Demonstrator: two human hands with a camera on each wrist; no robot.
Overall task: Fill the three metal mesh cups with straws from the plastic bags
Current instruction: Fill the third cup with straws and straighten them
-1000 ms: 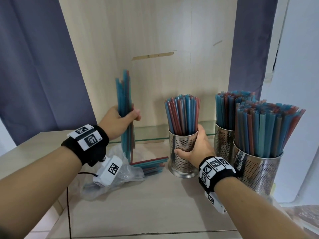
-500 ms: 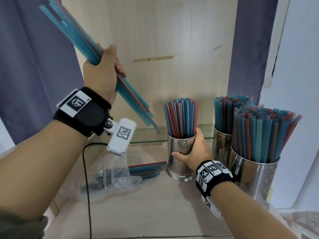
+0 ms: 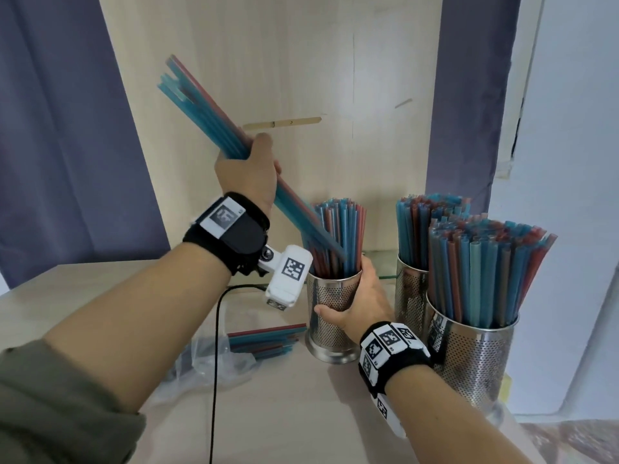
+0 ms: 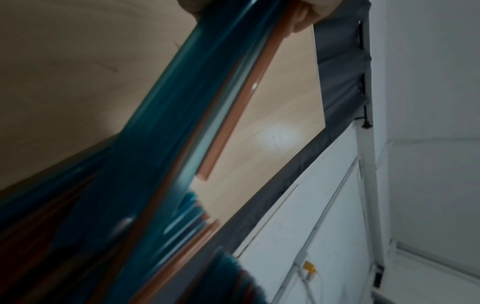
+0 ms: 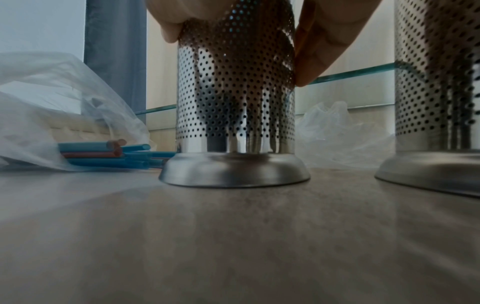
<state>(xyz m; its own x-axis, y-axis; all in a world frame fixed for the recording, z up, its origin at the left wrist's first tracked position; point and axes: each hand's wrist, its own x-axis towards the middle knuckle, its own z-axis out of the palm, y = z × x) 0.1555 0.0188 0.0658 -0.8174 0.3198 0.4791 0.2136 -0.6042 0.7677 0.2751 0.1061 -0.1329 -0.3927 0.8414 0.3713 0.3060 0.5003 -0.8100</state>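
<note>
My left hand grips a bundle of blue and red straws, slanted so its lower ends reach the straw tops of the left mesh cup. The left wrist view shows the same bundle close up and blurred. My right hand holds that cup around its perforated wall; the cup stands on the table, partly filled. Two more mesh cups, one behind and one in front, stand at the right, packed with straws. A clear plastic bag with several straws lies left of the held cup.
A black cable runs from the left wrist camera over the bag and table. A wooden back panel and a glass ledge stand behind the cups. Another crumpled bag lies behind them. Grey curtains hang at both sides.
My left hand lifted the straw bundle off the bag, swung it up high, then carried it right and down until its lower ends reached the held cup. The right hand stayed on the cup.
</note>
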